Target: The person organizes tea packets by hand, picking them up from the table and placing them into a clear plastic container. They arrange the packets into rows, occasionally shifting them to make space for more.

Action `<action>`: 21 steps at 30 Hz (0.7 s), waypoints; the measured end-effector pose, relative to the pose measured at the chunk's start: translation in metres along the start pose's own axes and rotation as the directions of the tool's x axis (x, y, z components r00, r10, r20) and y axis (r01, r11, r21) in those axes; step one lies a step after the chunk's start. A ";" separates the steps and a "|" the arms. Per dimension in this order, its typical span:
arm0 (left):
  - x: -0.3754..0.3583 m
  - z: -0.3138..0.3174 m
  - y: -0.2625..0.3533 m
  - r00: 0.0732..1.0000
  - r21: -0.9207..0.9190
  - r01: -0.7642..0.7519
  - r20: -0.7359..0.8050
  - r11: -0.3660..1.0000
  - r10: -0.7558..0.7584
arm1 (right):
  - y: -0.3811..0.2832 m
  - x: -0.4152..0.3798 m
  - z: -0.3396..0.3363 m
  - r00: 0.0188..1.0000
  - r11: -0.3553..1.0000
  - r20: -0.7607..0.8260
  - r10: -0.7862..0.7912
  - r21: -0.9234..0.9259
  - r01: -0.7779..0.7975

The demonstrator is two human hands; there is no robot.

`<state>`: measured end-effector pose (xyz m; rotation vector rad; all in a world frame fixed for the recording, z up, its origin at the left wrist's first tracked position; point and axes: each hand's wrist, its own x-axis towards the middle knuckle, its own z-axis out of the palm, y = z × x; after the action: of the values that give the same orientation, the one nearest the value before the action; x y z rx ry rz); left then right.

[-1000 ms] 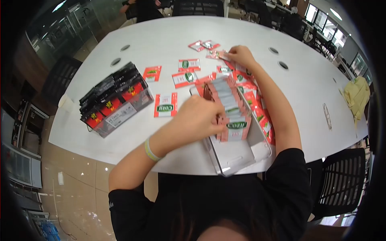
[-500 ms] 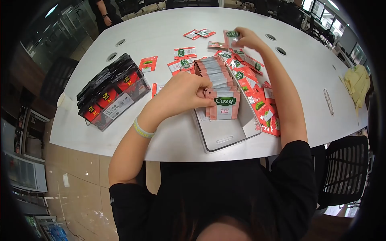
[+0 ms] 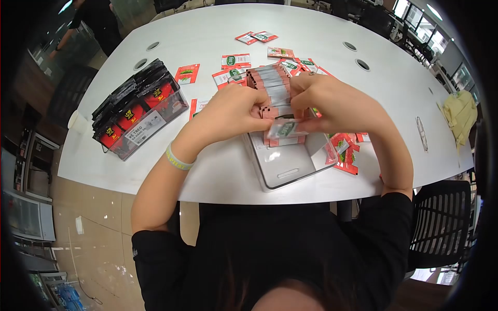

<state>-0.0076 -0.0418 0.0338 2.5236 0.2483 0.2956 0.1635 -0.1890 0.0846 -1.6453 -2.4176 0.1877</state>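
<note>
A clear-walled plastic box [image 3: 275, 179] holds a packed row of red-and-silver Cozy tea sachets [image 3: 270, 78] standing on edge, with bare floor at its near end. My left hand [image 3: 231, 111] is closed at the box's left side, thumb and fingers pinching the front sachets of the row. My right hand [image 3: 332, 106] reaches over the right wall, closed on a single tea sachet [image 3: 284, 128] that is smeared by motion. That sachet lies against the front of the row, near my left thumb. Loose tea sachets [image 3: 345, 155] are scattered right of the box, partly hidden under my right arm.
A clear bin [image 3: 150, 129] of black-and-red G7 packets stands on the left, beside a white cup [image 3: 78, 122]. More loose sachets [image 3: 236, 60] lie behind the box. A pen-like object [image 3: 421, 133] and yellow cloth [image 3: 459, 116] are on the right. Another person [image 3: 98, 23] stands far left.
My right hand has come from the far side of the table to the box, bringing a tea sachet to the row's front. My left hand keeps its pinch. The person behind has shifted left.
</note>
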 end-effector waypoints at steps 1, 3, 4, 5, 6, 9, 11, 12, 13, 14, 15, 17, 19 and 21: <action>0.000 0.001 0.000 1.000 0.006 -0.001 0.002 1.000 0.001 | -0.004 0.001 0.002 1.000 1.000 -0.006 0.000 0.000 0.000; 0.000 0.006 -0.001 0.999 -0.125 -0.013 -0.034 0.992 0.009 | -0.009 0.002 0.004 0.998 0.989 -0.034 0.046 -0.136 -0.050; 0.001 0.005 -0.001 0.999 -0.119 -0.019 -0.032 0.993 0.015 | -0.008 0.003 0.005 0.998 0.989 -0.042 0.048 -0.138 -0.054; 0.000 0.003 -0.001 1.000 -0.101 -0.020 -0.006 0.995 0.019 | -0.005 0.005 0.006 0.999 0.983 -0.045 0.022 -0.179 -0.029; 0.000 0.002 -0.001 1.000 -0.083 -0.021 0.019 0.996 0.023 | -0.003 0.007 0.007 0.999 0.975 -0.046 -0.006 -0.220 -0.004; 0.000 -0.001 -0.001 0.999 -0.057 -0.025 0.039 0.998 0.027 | 0.000 0.018 0.010 1.000 0.944 0.017 0.007 -0.329 -0.001; 0.000 -0.002 -0.007 0.998 -0.055 -0.050 0.038 0.997 0.053 | -0.001 0.029 0.009 0.994 0.931 0.082 0.066 -0.363 -0.032; 0.001 -0.001 -0.010 0.996 -0.056 -0.074 0.044 0.996 0.076 | -0.002 0.034 0.009 0.981 0.917 0.144 0.130 -0.393 -0.064; 0.002 0.000 -0.012 0.996 -0.056 -0.075 0.042 0.996 0.078 | -0.002 0.037 0.007 0.981 0.917 0.144 0.130 -0.395 -0.064; 0.002 0.001 -0.013 0.996 -0.186 -0.078 0.034 0.979 0.086 | -0.002 0.041 0.005 0.987 0.910 0.112 0.115 -0.411 -0.059; 0.002 0.001 -0.012 0.995 -0.313 -0.079 0.026 0.947 0.092 | -0.001 0.043 0.004 0.992 0.903 0.080 0.099 -0.426 -0.056; -0.003 -0.003 0.000 0.997 -0.150 -0.062 0.043 0.987 0.069 | 0.000 0.045 0.002 0.984 0.912 0.120 0.129 -0.404 -0.070; -0.001 0.000 0.003 0.996 0.132 -0.086 0.002 0.987 0.087 | 0.001 0.047 0.002 0.974 0.918 0.162 0.160 -0.386 -0.087; -0.001 0.004 0.003 0.997 0.125 -0.067 -0.026 0.990 0.071 | 0.002 0.048 0.005 0.954 0.927 0.203 0.219 -0.348 -0.139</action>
<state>-0.0072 -0.0469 0.0324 2.6561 0.1970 0.3566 0.1476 -0.1437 0.0837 -2.1064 -2.5820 0.0049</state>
